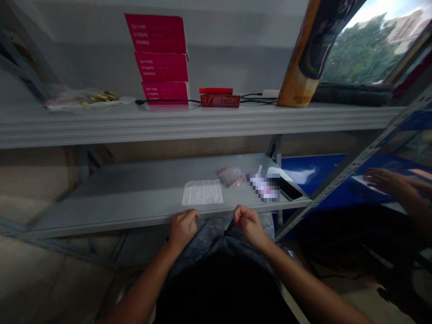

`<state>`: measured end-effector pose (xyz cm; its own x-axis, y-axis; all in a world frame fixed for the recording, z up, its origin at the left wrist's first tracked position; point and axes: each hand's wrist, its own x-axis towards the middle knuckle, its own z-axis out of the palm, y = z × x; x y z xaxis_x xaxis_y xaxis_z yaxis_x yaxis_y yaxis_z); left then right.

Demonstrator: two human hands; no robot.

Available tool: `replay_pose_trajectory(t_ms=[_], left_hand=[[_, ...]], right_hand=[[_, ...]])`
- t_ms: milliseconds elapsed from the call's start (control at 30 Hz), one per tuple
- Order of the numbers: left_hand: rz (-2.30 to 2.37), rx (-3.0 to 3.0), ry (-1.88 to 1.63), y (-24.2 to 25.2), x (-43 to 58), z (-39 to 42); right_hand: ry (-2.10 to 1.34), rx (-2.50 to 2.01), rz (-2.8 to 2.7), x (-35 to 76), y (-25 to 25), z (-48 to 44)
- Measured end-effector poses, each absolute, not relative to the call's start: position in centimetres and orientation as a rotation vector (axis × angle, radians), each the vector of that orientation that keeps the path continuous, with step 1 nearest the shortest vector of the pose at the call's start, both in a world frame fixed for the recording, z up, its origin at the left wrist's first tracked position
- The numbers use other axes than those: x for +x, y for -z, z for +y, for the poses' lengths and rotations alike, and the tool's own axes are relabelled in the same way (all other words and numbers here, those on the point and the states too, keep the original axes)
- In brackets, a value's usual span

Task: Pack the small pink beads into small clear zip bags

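My left hand [184,228] is curled closed just in front of the lower shelf's front edge, above my lap. My right hand [249,225] is also closed, a short way to the right at the same edge, apart from the left. No object shows in either hand. Beyond them on the lower shelf [135,184] lies a flat white sheet or pouch [202,192], nearest my left hand. A clear bag with small reddish pieces [232,176] lies behind it to the right. Farther right are a blurred-out, pale item [265,187] and a dark-screened phone [286,186].
The upper shelf [202,123] holds stacked magenta boxes [164,67], a small red box [220,100], black cable, a tall orange-and-dark can [302,58] and a plastic bag with yellow-black pieces [101,96]. A metal upright [357,157] stands right. Another person's hands [388,180] are over a blue surface.
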<state>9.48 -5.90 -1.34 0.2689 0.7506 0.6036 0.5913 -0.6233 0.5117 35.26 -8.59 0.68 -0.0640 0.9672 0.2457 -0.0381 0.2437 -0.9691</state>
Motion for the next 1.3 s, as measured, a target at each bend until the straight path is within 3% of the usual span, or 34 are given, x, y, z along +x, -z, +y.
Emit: replay_pose_trajectory(t_ms=[167, 300, 467, 667, 767, 967, 1133, 1300], left_hand=[[1.441, 1.789, -1.644, -0.3, 7.4, -4.4], [1.348, 1.667, -1.669, 0.1, 8.1, -4.1], [1.287, 1.651, -1.558, 1.2, 9.1, -4.2], [1.249, 1.816, -1.418, 0.9, 9.0, -4.2], [1.255, 1.862, -1.392, 0.4, 9.1, -4.6], [1.224, 1.793, -1.401, -0.7, 10.3, -6.9], [1.115, 1.715, -1.361, -1.5, 11.9, -9.8], [1.032, 1.553, -1.253, -1.4, 13.4, -11.4]], right_hand=[[-0.539, -1.255, -1.809, 40.2, -4.2, 3.9], [-0.213, -1.506, -2.066, 41.2, -5.1, 10.9], [-0.046, -1.377, -2.407, 41.2, -3.8, 14.3], [0.011, -1.322, -2.434, 42.0, -4.9, 14.8], [-0.199, -1.342, -2.283, 42.5, -6.6, 13.3], [-1.087, -1.029, -1.728, 40.9, -8.1, 6.5], [-1.599, -0.774, -1.201, 37.2, -5.3, -1.6], [-1.987, -0.649, -1.041, 34.5, -1.2, -7.5]])
